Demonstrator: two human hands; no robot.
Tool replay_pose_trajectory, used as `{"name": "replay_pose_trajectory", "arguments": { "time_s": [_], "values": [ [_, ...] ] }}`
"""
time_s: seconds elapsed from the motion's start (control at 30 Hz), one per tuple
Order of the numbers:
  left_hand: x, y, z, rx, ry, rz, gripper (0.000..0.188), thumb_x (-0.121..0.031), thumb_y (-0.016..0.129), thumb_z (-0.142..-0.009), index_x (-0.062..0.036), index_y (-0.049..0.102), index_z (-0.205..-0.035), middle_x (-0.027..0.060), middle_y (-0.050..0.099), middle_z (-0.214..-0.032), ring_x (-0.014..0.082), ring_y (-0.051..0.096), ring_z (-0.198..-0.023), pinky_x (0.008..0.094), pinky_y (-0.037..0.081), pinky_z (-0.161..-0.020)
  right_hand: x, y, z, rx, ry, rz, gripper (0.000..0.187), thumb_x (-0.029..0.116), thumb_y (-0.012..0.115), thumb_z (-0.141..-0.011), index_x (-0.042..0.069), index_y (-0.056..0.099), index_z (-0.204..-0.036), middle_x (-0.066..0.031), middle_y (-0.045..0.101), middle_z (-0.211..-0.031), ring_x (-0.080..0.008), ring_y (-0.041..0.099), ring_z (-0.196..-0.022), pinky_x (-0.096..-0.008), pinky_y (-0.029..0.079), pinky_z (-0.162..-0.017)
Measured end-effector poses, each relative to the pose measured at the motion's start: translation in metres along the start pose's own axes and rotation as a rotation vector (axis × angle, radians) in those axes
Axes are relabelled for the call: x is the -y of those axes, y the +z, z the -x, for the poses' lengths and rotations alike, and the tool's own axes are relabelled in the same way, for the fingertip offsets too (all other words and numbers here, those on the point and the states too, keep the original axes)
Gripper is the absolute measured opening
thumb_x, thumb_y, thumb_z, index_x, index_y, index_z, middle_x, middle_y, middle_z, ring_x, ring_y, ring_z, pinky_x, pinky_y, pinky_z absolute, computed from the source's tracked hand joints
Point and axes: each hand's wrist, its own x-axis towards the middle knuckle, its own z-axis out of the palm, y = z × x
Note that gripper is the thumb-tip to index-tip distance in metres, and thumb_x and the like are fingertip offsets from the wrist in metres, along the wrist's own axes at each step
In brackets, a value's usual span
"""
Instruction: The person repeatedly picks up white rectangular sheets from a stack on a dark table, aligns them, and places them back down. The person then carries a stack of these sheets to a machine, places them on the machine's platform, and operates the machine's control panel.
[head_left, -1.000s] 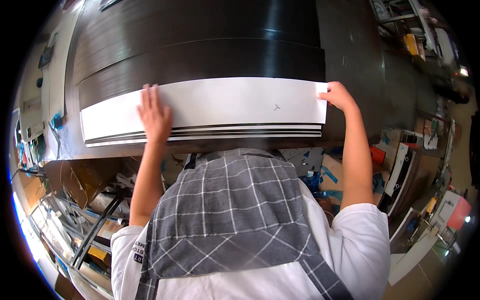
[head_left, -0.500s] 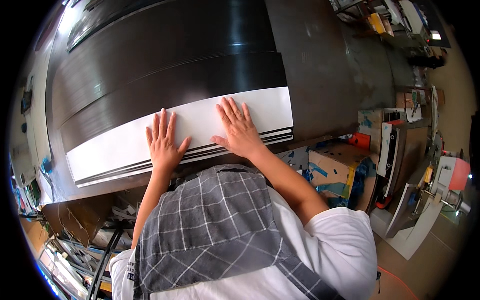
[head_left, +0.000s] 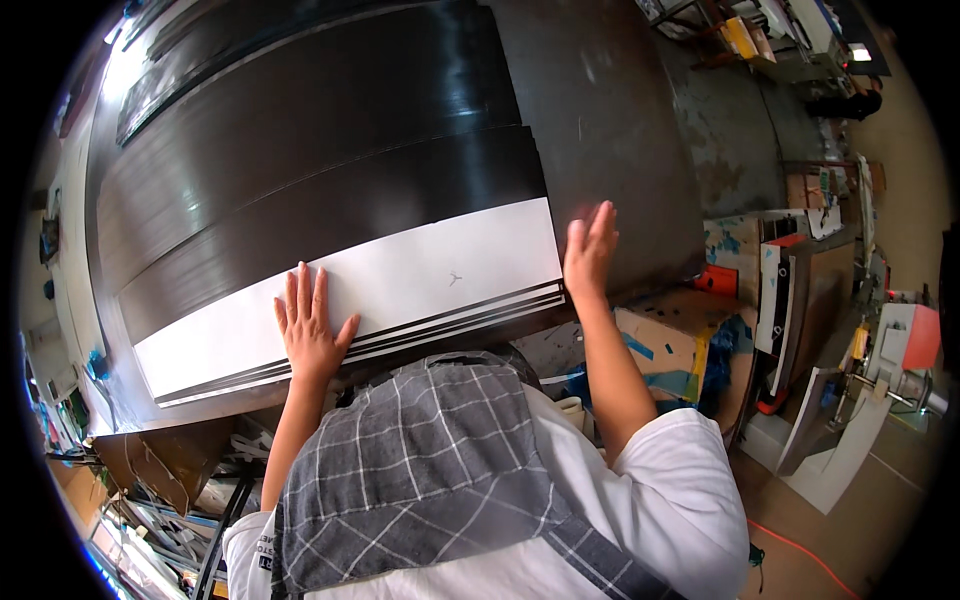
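A long white sheet point(head_left: 400, 265) lies along the near edge of the dark work table point(head_left: 630, 150), its surface bearing a small dark mark right of the middle. Several black and white strip edges point(head_left: 470, 314) show along its near side. My left hand point(head_left: 312, 335) rests flat on the sheet with fingers spread. Just past the sheet's right end, my right hand point(head_left: 590, 252) is raised on edge, fingers extended and thumb apart, holding nothing. Whether it touches the end of the sheet I cannot tell. Beyond the white sheet lie wide glossy black sheets point(head_left: 330, 120).
At the right, below the table edge, stands an open cardboard box point(head_left: 660, 345) with blue scraps. Farther right are upright panels point(head_left: 800, 310) and a machine with a red cover point(head_left: 921, 337). Offcuts point(head_left: 150, 530) crowd the lower left. Another person point(head_left: 850, 103) is far off at upper right.
My right hand has lifted from the white sheet and moved right, past its end, uncovering the dark mark. The left hand stays flat on the sheet. The whole view has shifted slightly.
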Motion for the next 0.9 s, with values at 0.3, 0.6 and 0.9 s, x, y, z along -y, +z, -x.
{"name": "replay_pose_trajectory", "arguments": {
  "time_s": [0.3, 0.6, 0.9],
  "values": [
    [-0.003, -0.005, -0.01, -0.101, -0.065, 0.149, 0.072, -0.037, 0.06, -0.083, -0.008, 0.034, -0.143, 0.0155, 0.025, -0.152, 0.0331, 0.019, -0.142, 0.0535, 0.01, -0.114, 0.101, 0.012, -0.149, 0.362, 0.299, -1.242, 0.058, 0.045, 0.042, -0.098, -0.008, 0.053, -0.118, -0.0217, 0.058, -0.12, -0.0291, 0.057, -0.114, -0.0407, 0.042, -0.1],
    [-0.003, 0.0, -0.007, -0.269, -0.205, 0.28, 0.064, -0.031, 0.059, -0.085, -0.0125, 0.037, -0.142, 0.0139, 0.029, -0.151, 0.0323, 0.021, -0.142, 0.0554, 0.011, -0.112, 0.145, 0.059, -0.223, 0.607, 0.524, -1.14, 0.05, 0.046, 0.049, -0.093, 0.0, 0.059, -0.11, -0.016, 0.064, -0.11, -0.0216, 0.061, -0.093, -0.0365, 0.048, -0.084],
    [-0.011, -0.006, -0.016, -0.255, -0.196, 0.341, 0.062, -0.027, 0.059, -0.085, -0.0116, 0.038, -0.141, 0.0142, 0.029, -0.151, 0.0331, 0.022, -0.141, 0.0558, 0.013, -0.112, 0.153, 0.049, -0.23, 0.688, 0.481, -0.956, 0.042, 0.041, 0.054, -0.091, 0.004, 0.061, -0.109, -0.0091, 0.067, -0.106, -0.017, 0.06, -0.095, -0.0326, 0.045, -0.079]
  ]
}}
